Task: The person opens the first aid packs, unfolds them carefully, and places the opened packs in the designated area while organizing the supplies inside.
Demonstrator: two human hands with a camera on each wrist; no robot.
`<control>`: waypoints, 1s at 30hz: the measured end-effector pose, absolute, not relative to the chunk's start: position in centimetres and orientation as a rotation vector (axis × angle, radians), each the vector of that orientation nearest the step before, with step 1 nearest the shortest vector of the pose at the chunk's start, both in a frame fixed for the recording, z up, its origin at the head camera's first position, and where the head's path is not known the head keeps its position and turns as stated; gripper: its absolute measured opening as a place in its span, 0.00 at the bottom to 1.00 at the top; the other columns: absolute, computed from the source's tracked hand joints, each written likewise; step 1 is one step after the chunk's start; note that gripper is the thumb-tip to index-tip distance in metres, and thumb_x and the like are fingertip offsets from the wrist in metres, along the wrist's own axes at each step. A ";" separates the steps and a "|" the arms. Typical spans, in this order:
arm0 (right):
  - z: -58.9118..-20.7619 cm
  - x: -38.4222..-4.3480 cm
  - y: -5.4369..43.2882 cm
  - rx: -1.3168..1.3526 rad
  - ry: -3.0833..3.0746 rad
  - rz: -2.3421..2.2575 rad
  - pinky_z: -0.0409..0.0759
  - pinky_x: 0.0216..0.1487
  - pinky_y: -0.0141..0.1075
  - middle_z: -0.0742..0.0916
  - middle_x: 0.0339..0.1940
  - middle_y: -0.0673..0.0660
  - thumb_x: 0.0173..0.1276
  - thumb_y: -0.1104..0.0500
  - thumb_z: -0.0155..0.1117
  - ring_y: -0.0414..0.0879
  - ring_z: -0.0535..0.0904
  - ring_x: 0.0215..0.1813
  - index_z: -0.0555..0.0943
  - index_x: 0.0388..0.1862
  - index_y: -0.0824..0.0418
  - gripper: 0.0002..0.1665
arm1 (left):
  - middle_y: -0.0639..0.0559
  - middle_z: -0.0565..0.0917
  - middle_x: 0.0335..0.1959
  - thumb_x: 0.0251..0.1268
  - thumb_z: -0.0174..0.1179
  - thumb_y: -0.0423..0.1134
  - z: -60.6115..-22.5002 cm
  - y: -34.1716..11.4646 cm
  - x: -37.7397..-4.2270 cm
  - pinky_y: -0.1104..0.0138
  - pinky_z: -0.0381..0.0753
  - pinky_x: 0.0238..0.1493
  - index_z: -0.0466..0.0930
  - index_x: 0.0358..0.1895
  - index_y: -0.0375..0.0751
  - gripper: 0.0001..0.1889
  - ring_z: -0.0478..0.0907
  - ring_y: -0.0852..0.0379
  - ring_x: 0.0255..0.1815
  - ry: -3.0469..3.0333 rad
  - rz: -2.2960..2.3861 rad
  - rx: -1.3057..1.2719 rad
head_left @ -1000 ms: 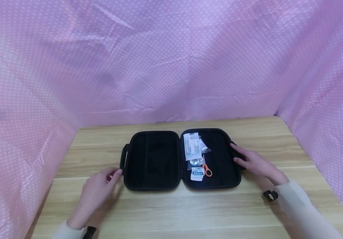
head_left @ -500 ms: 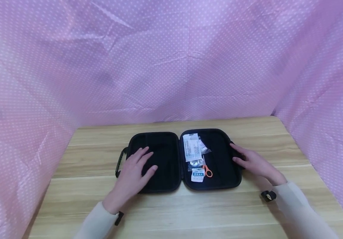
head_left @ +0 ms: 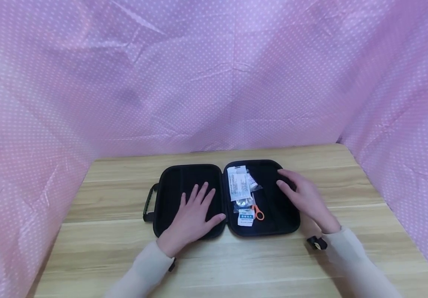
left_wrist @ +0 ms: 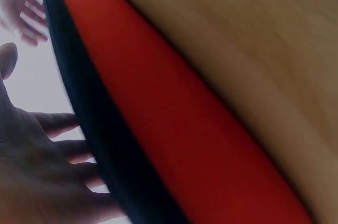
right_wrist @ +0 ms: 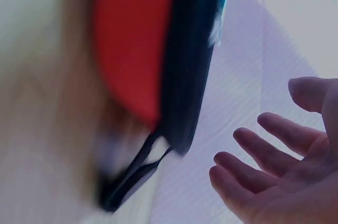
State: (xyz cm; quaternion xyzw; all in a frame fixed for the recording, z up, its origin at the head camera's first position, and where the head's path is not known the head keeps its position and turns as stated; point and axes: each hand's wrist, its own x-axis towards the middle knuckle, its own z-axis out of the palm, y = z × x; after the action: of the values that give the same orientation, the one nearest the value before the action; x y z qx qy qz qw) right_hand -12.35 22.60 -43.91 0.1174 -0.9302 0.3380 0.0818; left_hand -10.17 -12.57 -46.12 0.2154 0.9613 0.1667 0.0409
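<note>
A black zip case (head_left: 169,182) lies opened flat on the table, its outer side red (left_wrist: 158,108) in the wrist views. My left hand (head_left: 193,217) is spread over the left half, fingers straight; whether it touches the lining cannot be told. Over the outer part of the right half hovers my right hand (head_left: 305,196), its fingers loosely bent and holding nothing. White printed packets (head_left: 238,184), a small blue-and-white packet (head_left: 245,217) and orange-handled scissors (head_left: 259,213) lie in the right half beside the hinge. The scissors' blades are partly hidden by the packets.
A carry handle (head_left: 149,203) sticks out from the left half; another strap handle (right_wrist: 132,182) shows in the right wrist view. The wooden table (head_left: 236,265) backs onto a pink dotted cloth (head_left: 214,82), which also hangs at both sides.
My left hand has left the case's left edge and moved right over the left half, fingers spreading. The right hand has come off the right edge and shifted inward over the case.
</note>
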 end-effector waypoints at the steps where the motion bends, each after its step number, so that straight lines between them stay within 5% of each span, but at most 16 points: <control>1: -43.7 -12.4 22.2 0.351 -2.787 1.018 0.67 0.71 0.63 0.78 0.70 0.70 0.81 0.52 0.59 0.67 0.72 0.72 0.76 0.71 0.67 0.27 | 0.44 0.51 0.85 0.71 0.48 0.74 -46.2 -12.3 -10.2 0.32 0.47 0.76 0.60 0.82 0.47 0.46 0.43 0.37 0.85 2.938 0.507 0.667; 20: -42.5 -15.7 16.6 0.485 -3.021 1.007 0.69 0.72 0.60 0.77 0.73 0.66 0.79 0.49 0.62 0.62 0.73 0.73 0.72 0.75 0.64 0.33 | 0.51 0.50 0.86 0.68 0.49 0.77 -47.5 -10.0 -10.2 0.33 0.50 0.76 0.58 0.83 0.51 0.48 0.45 0.39 0.85 2.875 0.419 0.742; 30: -43.2 -17.5 15.5 0.493 -3.084 1.008 0.71 0.70 0.60 0.79 0.71 0.68 0.79 0.50 0.62 0.61 0.78 0.65 0.71 0.76 0.65 0.34 | 0.52 0.50 0.86 0.67 0.51 0.76 -47.3 -10.0 -10.1 0.33 0.50 0.76 0.57 0.83 0.51 0.48 0.46 0.39 0.85 2.868 0.401 0.751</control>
State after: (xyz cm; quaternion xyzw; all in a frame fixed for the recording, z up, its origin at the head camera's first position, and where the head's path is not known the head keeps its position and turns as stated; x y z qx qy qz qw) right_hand -17.50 15.46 -43.17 0.1500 -0.9374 0.3063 -0.0700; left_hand -10.09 -10.00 -47.34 0.2502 0.9560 0.1335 0.0748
